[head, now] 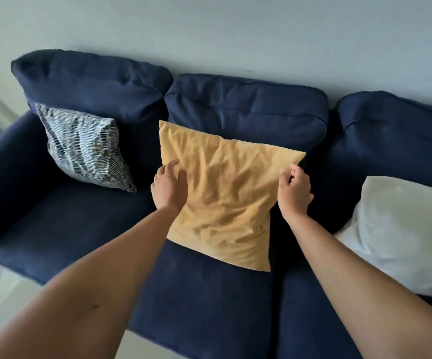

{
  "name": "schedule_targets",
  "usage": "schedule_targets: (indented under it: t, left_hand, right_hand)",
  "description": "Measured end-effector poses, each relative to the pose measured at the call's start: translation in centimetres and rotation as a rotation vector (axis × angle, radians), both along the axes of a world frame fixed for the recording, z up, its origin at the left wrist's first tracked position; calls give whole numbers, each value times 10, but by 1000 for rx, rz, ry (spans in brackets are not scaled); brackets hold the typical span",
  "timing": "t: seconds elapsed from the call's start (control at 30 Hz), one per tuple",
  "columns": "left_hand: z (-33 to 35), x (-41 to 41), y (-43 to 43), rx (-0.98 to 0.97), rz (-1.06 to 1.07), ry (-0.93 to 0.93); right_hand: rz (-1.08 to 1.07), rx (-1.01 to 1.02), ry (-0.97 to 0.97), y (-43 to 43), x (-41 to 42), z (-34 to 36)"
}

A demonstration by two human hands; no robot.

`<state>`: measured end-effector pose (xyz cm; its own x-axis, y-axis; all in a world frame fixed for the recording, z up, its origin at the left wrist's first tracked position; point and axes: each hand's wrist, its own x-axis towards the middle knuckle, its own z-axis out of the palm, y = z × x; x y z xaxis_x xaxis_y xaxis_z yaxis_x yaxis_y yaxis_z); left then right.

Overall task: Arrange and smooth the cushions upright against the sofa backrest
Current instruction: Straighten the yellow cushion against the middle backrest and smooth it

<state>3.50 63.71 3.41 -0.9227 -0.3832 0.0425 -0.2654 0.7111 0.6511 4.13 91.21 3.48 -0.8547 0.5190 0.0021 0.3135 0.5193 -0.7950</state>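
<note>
Sofa (61, 229): dark blue, three seats, three back cushions; its right end and front edge run out of frame at 3 and 6 o'clock.

Wall (209, 27): pale, plain, behind the sofa at 12 o'clock.

Yellow cushion (225, 198): centre seat, leaning upright against the middle backrest (246, 107), cover heavily creased. Lower left edge partly covered by the left forearm; the back face and its contact with the backrest are hidden.

Patterned cushion (85, 146): black-and-white, at 10 o'clock from the yellow cushion, propped tilted against the left backrest. The motif is too fine to make out.

White cushion (401, 234): at 3 o'clock on the right seat, lying slumped; its right side is cut off by the frame edge, and its surface is washed out.

Left hand (169, 187): at the yellow cushion's left edge, at 9 o'clock from its centre. Fingers loosely spread, resting on the front fabric, not clenched; whether the thumb hooks behind the edge cannot be told.

Right hand (294, 193): at the cushion's right edge, at 3 o'clock from its centre. Fingers curled inward near the upper right corner; whether they pinch the edge cannot be told, since the fingertips are turned away from the camera.

Both forearms bare, entering from 7 and 5 o'clock.
</note>
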Motion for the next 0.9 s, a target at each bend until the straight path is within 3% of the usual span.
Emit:
schedule_targets:
  t: [0.17,0.4,0.6,0.9]
  left_hand:
    - [-1,-42,-4,175,38,-57]
    - [-20,-107,-21,182,76,-152]
    - [-42,-144,-32,188,87,-121]
    - [-42,-164,-37,390,90,-29]
  right_hand:
    - [-86,3,-17,-4,-27,-12]
    - [-105,-68,-38,-17,-68,-26]
    - [-80,-46,5,-17,-75,-44]
    - [-168,4,76,-33,-83,-43]
